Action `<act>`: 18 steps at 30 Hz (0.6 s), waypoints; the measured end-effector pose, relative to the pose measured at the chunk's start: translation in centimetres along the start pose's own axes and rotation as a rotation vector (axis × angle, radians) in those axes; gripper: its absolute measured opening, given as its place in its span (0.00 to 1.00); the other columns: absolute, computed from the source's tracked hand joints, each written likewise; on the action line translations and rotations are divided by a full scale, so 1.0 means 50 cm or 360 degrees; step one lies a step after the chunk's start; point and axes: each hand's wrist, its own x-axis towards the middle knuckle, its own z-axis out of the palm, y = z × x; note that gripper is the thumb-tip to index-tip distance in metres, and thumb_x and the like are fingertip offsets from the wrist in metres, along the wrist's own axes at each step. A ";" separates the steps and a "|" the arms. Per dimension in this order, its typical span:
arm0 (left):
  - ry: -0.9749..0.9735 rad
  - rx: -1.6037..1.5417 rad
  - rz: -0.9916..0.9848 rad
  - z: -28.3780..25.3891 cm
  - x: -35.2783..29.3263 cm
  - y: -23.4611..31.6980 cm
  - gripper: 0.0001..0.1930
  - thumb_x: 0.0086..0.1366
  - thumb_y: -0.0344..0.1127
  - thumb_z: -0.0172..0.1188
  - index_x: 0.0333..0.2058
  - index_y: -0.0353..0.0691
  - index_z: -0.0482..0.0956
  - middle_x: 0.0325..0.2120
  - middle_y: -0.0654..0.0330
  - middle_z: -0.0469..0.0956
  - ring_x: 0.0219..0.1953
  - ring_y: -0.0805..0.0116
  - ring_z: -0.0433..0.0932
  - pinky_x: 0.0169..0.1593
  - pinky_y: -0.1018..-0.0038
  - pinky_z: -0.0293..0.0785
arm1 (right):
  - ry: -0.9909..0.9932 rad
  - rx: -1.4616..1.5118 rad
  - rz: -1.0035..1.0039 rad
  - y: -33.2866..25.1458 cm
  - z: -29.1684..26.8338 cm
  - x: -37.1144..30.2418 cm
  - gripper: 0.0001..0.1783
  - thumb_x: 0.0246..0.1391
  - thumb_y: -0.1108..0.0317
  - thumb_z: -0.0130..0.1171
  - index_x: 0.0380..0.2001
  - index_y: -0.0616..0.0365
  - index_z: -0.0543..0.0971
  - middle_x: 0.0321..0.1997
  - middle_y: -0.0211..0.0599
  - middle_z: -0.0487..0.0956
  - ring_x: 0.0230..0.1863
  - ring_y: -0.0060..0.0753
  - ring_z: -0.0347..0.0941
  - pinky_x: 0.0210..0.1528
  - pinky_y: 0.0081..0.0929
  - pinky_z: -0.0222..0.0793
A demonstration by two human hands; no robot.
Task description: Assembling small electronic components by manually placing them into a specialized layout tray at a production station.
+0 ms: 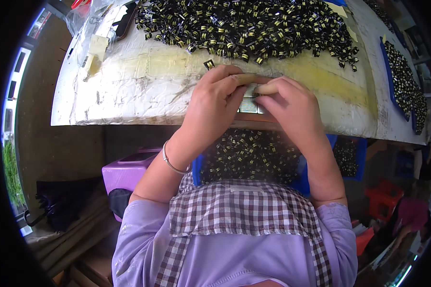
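Observation:
My left hand (218, 93) lies curled at the table's near edge, its fingers bent over a small silvery ribbed block (248, 104). Its thumb rests along the block's left side; what the fingertips grip is hidden. Opposite it, my right hand (292, 103) pinches thumb and forefinger together over the block's right side. A tiny dark piece (255, 95) shows at that pinch, too small to name. Pale coverings appear to sit on some fingertips. Just beyond my left knuckles, a single small black-and-yellow part (209, 64) lies apart from the large heap of similar parts (244, 28).
Below the table edge, a blue bin (197, 167) holds many such parts, with another blue bin (361, 160) to its right. A blue tray (388, 71) of parts lies far right. A phone (126, 21) and clear plastic (84, 19) lie far left; a purple stool (124, 174) stands below.

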 end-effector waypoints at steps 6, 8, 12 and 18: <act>-0.0004 0.0188 0.0255 0.006 -0.004 -0.007 0.13 0.56 0.28 0.65 0.42 0.38 0.82 0.35 0.56 0.79 0.36 0.56 0.77 0.40 0.65 0.73 | 0.0037 -0.0020 -0.0029 0.003 0.004 -0.004 0.08 0.46 0.71 0.68 0.30 0.57 0.79 0.31 0.34 0.80 0.35 0.42 0.77 0.40 0.37 0.70; 0.0014 0.0151 0.0276 0.007 -0.004 -0.006 0.13 0.56 0.28 0.65 0.42 0.38 0.82 0.35 0.56 0.79 0.36 0.56 0.77 0.40 0.64 0.73 | 0.0066 -0.0025 -0.0090 0.010 0.009 -0.005 0.08 0.46 0.71 0.68 0.30 0.57 0.79 0.31 0.34 0.80 0.34 0.41 0.77 0.40 0.37 0.70; 0.0043 0.0116 0.0204 0.006 -0.008 -0.007 0.11 0.56 0.29 0.64 0.40 0.40 0.81 0.30 0.58 0.76 0.34 0.57 0.74 0.38 0.64 0.72 | 0.0016 0.0260 0.0071 0.007 0.003 -0.005 0.08 0.45 0.76 0.67 0.31 0.60 0.81 0.35 0.36 0.81 0.38 0.36 0.78 0.41 0.30 0.72; 0.0065 0.0080 0.0152 0.006 -0.009 -0.008 0.10 0.54 0.29 0.65 0.37 0.40 0.82 0.25 0.59 0.76 0.30 0.57 0.74 0.37 0.64 0.72 | -0.0197 0.0148 0.0077 0.007 -0.009 0.011 0.07 0.45 0.77 0.67 0.31 0.61 0.82 0.34 0.37 0.81 0.37 0.36 0.78 0.42 0.28 0.73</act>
